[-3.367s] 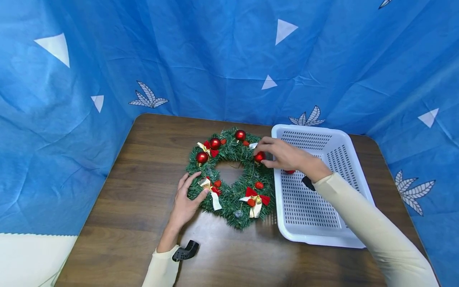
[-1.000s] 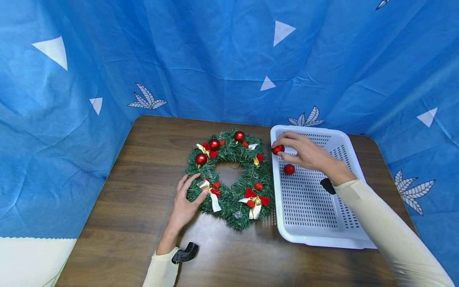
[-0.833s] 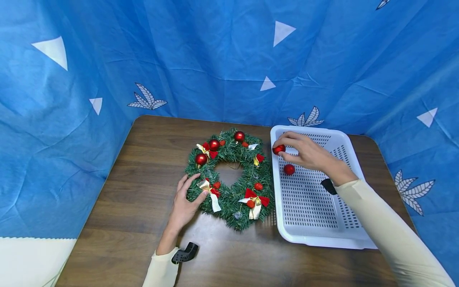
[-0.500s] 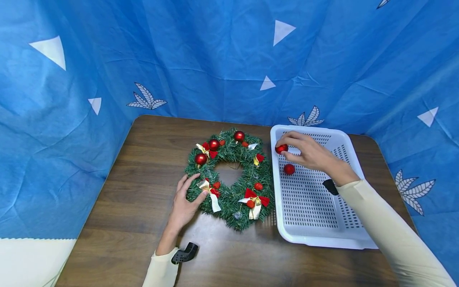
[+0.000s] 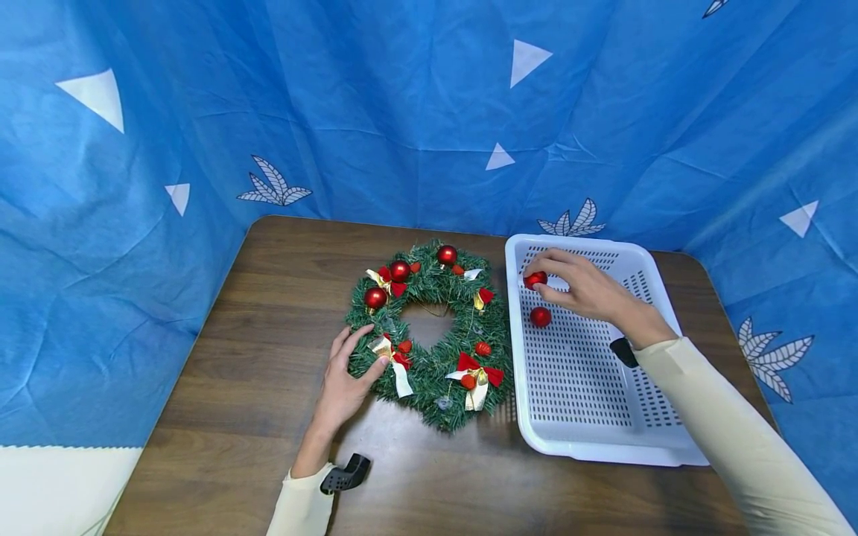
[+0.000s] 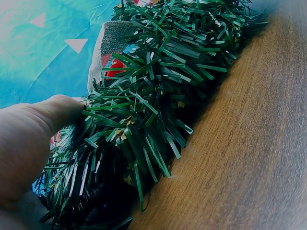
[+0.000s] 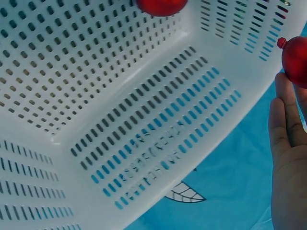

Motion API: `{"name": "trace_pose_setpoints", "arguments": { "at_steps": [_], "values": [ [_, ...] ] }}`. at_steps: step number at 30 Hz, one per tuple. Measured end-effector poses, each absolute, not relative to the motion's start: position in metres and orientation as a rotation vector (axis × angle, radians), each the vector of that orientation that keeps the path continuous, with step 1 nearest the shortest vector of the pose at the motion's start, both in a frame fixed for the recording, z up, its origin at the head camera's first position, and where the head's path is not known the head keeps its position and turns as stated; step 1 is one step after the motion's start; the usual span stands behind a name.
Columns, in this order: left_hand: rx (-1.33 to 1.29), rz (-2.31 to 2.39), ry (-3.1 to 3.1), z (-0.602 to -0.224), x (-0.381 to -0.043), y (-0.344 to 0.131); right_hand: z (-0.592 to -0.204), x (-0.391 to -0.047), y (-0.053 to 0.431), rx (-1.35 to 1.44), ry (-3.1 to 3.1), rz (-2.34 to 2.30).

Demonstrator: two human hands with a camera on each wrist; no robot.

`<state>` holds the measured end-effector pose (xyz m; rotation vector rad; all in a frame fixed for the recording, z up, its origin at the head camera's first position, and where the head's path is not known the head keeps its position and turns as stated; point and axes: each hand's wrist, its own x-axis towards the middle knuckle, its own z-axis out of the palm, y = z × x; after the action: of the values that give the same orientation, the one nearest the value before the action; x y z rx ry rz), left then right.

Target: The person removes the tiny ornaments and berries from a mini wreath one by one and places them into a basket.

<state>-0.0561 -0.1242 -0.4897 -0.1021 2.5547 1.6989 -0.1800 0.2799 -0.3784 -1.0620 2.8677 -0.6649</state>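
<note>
A green Christmas wreath (image 5: 436, 402) with red balls, berries and bows lies on the table. My left hand (image 5: 345, 391) grips its left side, thumb on top near a white-gold bow (image 5: 392, 356); the thumb shows against the needles in the left wrist view. Over the back left of a white plastic basket (image 5: 576, 445), my right hand (image 5: 579, 289) pinches a red Christmas ball (image 5: 534, 281) between thumb and fingers. In the right wrist view that ball (image 7: 295, 62) shows its small cap. Another red ball (image 5: 540, 317) lies in the basket.
The brown wooden table (image 5: 248, 335) carries the wreath and basket side by side, nearly touching. Three red balls remain on the wreath's upper left, one being a shiny ball (image 5: 447, 255). A blue curtain (image 5: 375, 112) hangs behind the table and along both sides.
My right hand has taken a red ball from the wreath's upper right and carried it right, over the basket, uncovering a small red-gold bow. My left hand stays on the wreath.
</note>
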Motion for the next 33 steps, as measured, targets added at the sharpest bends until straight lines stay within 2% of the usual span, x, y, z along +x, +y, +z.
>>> {"name": "trace_pose_setpoints", "arguments": {
  "at_steps": [23,33],
  "values": [
    [-0.097,1.723,2.556,-0.492,-0.057,-0.124,-0.394,-0.184,0.301,-0.789,2.882,-0.578],
    [-0.099,1.718,2.561,-0.493,-0.058,-0.124,-0.404,-0.188,0.312,-0.774,2.905,-0.563]
  ]
}}
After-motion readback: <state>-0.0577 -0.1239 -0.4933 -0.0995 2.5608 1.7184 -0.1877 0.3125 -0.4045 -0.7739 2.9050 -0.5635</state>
